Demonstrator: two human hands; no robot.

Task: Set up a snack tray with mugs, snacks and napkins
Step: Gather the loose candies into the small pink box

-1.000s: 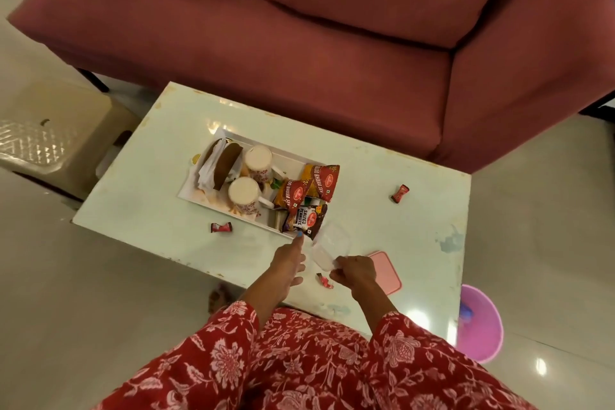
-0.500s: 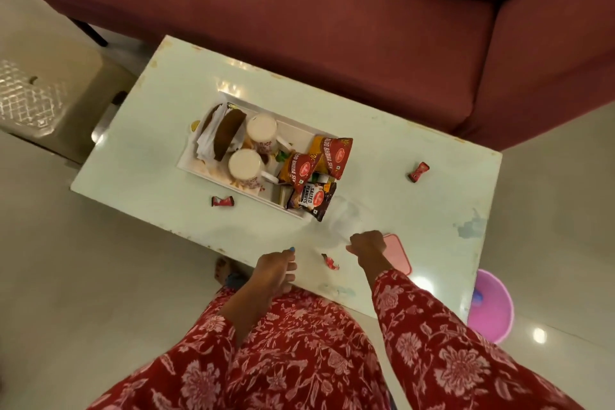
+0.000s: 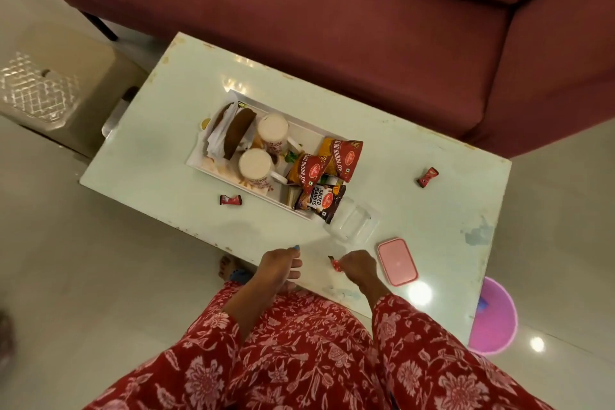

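My right hand (image 3: 361, 268) pinches a red wrapped candy (image 3: 335, 266) at the bench (image 3: 186, 93) edge; my left hand (image 3: 281, 263) rests loosely open, empty. A slack pinch could drop it to the floor.

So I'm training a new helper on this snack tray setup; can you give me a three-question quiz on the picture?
1. True or false: both mugs stand in the tray.
2. How many wrapped candies lie loose on the table, apart from the hands?
3. What does the right hand pinch: A) the pink lid, B) a red candy, C) the clear box?

Key: 1 true. 2 two, one near the tray and one far right. 3 B; the left hand is empty.
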